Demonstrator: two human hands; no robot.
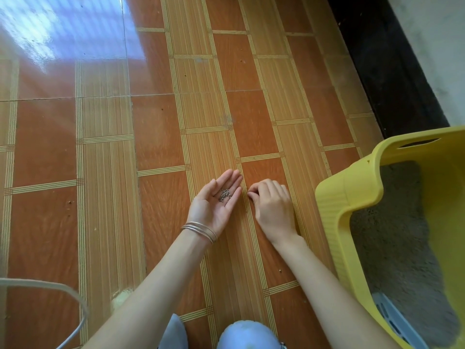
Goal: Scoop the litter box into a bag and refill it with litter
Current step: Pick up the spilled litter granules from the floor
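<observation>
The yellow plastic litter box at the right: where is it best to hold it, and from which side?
Likely at the slot handle cut into the far rim of the yellow plastic litter box, coming from above. The slot gives fingers a hold, and lifting level should keep the grey litter inside.

Around you, glossy orange tiled floor [105, 137], dark skirting strip [385, 71], pale curved tube [75, 306] at lower left.

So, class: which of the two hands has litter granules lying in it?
The left hand, palm up with bangles at its wrist, cups the granules; the right hand is knuckles up, fingertips at the floor.
</observation>
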